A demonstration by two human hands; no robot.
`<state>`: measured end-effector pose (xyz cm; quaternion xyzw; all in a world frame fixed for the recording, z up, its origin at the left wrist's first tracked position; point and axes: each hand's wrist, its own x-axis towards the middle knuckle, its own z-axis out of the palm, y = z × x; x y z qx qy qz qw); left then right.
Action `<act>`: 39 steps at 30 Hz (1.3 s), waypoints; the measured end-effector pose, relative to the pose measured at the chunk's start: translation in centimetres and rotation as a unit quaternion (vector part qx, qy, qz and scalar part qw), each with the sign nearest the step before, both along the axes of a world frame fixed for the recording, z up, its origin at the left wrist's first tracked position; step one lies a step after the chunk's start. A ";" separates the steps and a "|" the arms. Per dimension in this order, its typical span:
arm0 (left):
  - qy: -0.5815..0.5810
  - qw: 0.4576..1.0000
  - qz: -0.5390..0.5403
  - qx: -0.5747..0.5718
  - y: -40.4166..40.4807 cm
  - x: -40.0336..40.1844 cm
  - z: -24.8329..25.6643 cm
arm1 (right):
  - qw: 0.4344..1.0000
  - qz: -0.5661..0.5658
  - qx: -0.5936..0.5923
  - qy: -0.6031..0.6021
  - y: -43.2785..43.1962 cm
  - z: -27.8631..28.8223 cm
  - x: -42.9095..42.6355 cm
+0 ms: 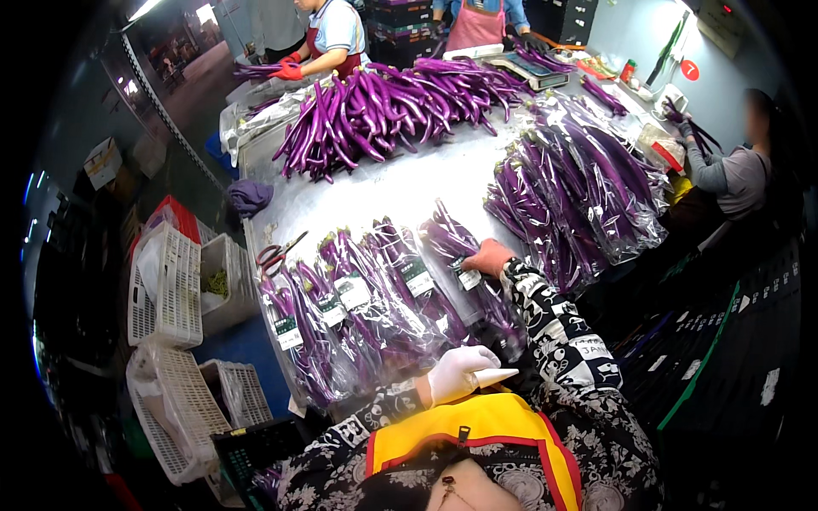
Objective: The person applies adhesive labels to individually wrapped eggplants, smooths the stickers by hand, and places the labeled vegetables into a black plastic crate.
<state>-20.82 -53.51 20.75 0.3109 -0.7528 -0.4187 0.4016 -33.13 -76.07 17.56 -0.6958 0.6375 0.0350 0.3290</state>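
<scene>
My right hand [491, 259], in an orange-pink glove, rests on a clear bag of long purple eggplants [450, 233]. Its thumb side touches the bag by a green and white label [470, 278]; the other fingers are curled and partly hidden. Close to my body, at the table's near edge, is my left hand [457, 375] in a white glove. A white pointed piece [497, 375] sticks out from it to the right; I cannot tell whether it is a glove finger or a separate thing. More labelled bags of eggplants [345, 290] lie side by side to the left.
Loose eggplants [383, 115] are heaped across the metal table [409, 185]. Bagged eggplants [575, 185] pile up on the right. Scissors [278, 255] lie at the left edge, near plastic crates [166, 287]. A scale [530, 70] stands at the back. Several people work around the table.
</scene>
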 end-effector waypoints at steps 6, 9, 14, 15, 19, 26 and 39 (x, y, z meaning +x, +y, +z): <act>-0.021 0.996 -0.086 -0.033 0.1 -1.8 -0.4 | 0.995 0.086 -0.039 0.010 -0.9 7.5 3.3; -0.041 0.987 -0.122 -0.100 -0.2 -3.2 0.0 | 0.985 0.105 0.009 -0.139 -0.6 6.9 6.4; -0.052 0.993 -0.101 -0.023 -0.6 -3.5 0.7 | 0.983 0.163 -0.036 -0.071 1.5 4.4 7.3; 0.001 0.996 -0.086 -0.006 -1.0 -3.2 0.8 | 0.978 0.154 -0.081 -0.114 1.2 5.1 5.9; 0.055 0.998 0.005 0.035 -2.3 -1.8 1.4 | 0.937 0.059 -0.344 -0.025 -2.9 11.8 -6.3; 0.089 0.980 0.138 0.114 -3.9 -1.6 1.5 | 0.898 -0.214 -0.297 0.246 -10.8 16.8 -25.9; -0.457 0.882 0.091 -0.076 -9.1 2.9 -7.9 | 0.861 -0.102 -0.381 0.321 -11.0 19.9 -24.2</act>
